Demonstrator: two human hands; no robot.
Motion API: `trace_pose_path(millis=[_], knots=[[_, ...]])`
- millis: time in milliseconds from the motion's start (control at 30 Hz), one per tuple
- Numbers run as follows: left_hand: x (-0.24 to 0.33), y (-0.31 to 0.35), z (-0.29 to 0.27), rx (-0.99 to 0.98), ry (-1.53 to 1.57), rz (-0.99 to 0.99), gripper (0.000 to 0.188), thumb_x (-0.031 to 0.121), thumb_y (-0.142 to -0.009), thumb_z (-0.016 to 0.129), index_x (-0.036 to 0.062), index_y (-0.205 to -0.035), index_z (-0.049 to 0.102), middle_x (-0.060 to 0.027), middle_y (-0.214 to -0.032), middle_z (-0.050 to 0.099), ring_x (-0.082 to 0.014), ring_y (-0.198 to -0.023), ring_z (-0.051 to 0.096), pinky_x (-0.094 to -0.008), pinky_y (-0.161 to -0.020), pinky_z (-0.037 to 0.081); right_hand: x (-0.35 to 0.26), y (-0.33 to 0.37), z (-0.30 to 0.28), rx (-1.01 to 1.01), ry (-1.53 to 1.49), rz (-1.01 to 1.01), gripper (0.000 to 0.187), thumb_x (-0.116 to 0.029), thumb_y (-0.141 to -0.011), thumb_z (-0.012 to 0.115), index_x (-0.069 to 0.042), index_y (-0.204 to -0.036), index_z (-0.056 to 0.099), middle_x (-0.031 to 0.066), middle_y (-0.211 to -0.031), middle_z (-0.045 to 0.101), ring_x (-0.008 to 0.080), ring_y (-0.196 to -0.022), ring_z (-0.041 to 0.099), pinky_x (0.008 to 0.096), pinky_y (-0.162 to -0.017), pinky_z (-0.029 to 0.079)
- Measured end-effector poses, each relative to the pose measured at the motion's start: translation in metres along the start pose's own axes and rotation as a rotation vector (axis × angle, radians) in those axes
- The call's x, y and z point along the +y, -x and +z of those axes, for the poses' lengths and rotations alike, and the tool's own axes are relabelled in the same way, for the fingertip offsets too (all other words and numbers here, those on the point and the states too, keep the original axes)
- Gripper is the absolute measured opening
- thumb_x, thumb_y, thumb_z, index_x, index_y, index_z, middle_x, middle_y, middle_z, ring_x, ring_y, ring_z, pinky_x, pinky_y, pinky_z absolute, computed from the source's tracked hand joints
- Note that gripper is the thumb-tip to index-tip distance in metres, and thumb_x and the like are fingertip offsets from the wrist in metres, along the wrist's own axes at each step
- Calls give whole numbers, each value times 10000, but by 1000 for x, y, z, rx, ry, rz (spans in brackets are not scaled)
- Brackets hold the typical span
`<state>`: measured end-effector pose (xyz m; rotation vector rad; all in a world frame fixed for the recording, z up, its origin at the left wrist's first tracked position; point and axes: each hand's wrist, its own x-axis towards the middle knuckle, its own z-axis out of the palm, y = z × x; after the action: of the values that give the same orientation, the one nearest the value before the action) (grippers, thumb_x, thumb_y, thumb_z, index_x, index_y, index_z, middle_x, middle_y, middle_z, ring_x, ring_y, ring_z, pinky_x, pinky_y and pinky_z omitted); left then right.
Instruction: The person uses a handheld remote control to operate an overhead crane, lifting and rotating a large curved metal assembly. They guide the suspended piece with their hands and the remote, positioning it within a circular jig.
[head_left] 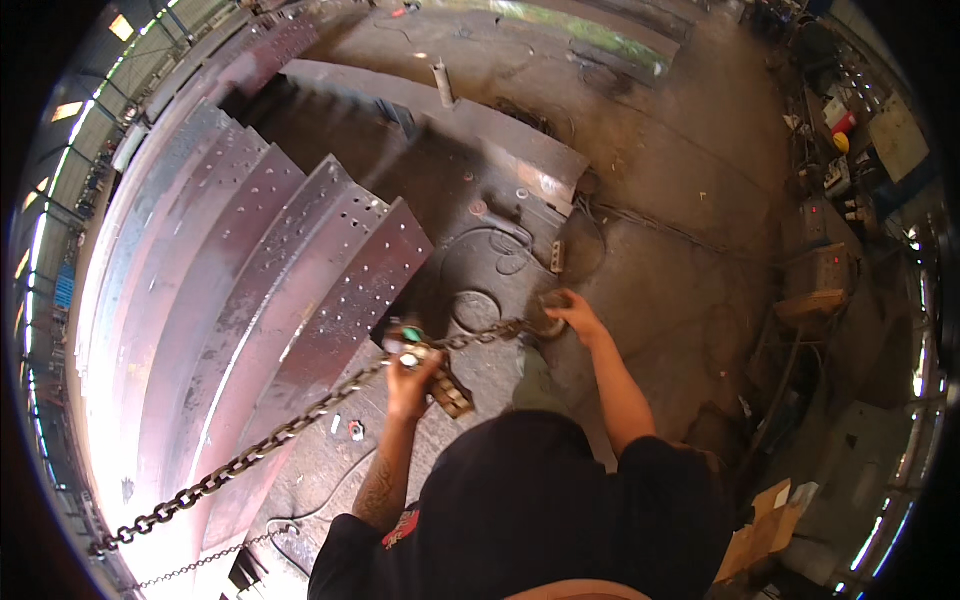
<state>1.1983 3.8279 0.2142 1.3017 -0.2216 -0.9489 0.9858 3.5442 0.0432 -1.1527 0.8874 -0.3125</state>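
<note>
A: See the left hand (pixel 408 378)?

B: Yes. Wraps its fingers around a brownish-gold metal fitting (pixel 452 397), with a green patch blurred just above.

A: And the right hand (pixel 577 315)?

B: Curls its fingers at a dark piece (pixel 552 300) by the chain's upper end. Too blurred there; cannot tell whether pinching it or only touching.

A: Where to find the heavy chain (pixel 250 462)?

B: Slants up from the lower left, past the reddish steel beams (pixel 370 270), to the left hand, then on toward the right one. Looks nearly straight along the lower stretch.

A: How about the beams?

B: Stand side by side at the left, curved, pierced with small holes toward the upper ends.

A: And lower down?

B: Includes a thinner chain (pixel 215 556) near a looped cable (pixel 325 505).

A: Beyond the hands?

B: Note a round piece (pixel 476 311) on the floor (pixel 680 290), then, farther up, a short upright post (pixel 443 85).
</note>
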Motion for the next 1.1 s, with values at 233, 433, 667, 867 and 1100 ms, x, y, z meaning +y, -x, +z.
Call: trace_pose_path(millis=[233, 433, 667, 867, 1100], knots=[[-9, -64, -80, 448, 224, 307, 293, 12, -847, 627, 102, -1113, 544, 26, -937, 546, -123, -899, 553, -320, -838, 485, -124, -116, 96, -474, 257, -22, 545, -134, -677, 792, 4, -1162, 585, 61, -1028, 623, 181, -971, 564, 308, -886, 428], [-23, -67, -131, 922, 355, 401, 189, 81, -867, 665, 65, -1012, 545, -32, -857, 609, -172, -734, 645, -331, -656, 541, -139, -156, 193, -855, 337, -87, 431, -103, -679, 788, -31, -1059, 597, 46, -953, 614, 163, -912, 561, 305, -832, 447], [-40, -67, -148, 1319, 481, 532, 205, 158, -854, 707, 95, -992, 570, 3, -823, 583, -131, -687, 576, -287, -611, 492, -131, -183, 273, -1038, 500, -225, 464, -168, -654, 814, -26, -1047, 614, 55, -919, 629, 145, -873, 569, 293, -799, 447], [-51, -53, -195, 1539, 592, 468, 248, 204, -848, 725, 107, -1008, 562, 27, -837, 547, -106, -716, 530, -294, -635, 475, -146, -192, 332, -1225, 588, -288, 445, -212, -672, 807, -21, -1025, 614, 66, -878, 637, 147, -835, 573, 295, -776, 444], [1, -18, -266, 1609, 485, 593, 398, 200, -811, 755, 79, -1138, 564, -6, -969, 576, -126, -843, 544, -295, -745, 472, -160, -207, 363, -1172, 565, -327, 407, -163, -675, 829, -13, -1002, 638, 39, -902, 647, 115, -834, 574, 283, -771, 470]])
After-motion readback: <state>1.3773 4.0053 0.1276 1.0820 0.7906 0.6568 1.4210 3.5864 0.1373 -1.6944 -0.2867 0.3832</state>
